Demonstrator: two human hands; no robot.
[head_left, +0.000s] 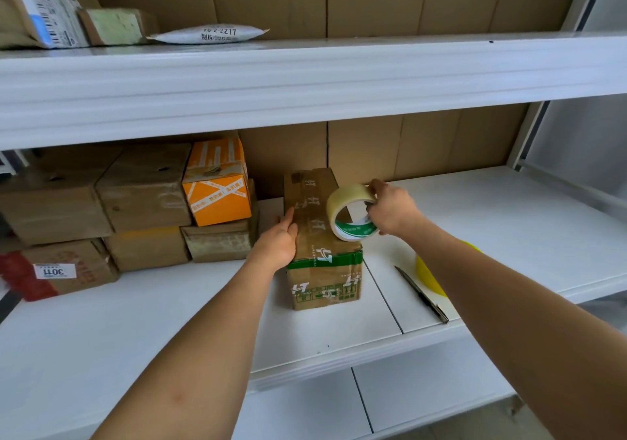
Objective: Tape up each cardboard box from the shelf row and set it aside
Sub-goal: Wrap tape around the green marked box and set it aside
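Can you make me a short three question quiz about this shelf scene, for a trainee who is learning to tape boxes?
1. True or false: the right hand holds the roll of clear tape at the top of the green-banded box.
2. What is the left hand doing? A) gripping the pen B) resting flat against the box's left side C) lifting the orange box
3. Fill in: the pen lies on the white shelf, to the ____ of the box.

Key
1. True.
2. B; its fingers lie straight against the cardboard.
3. Right. The orange box sits untouched in the stack on the left.
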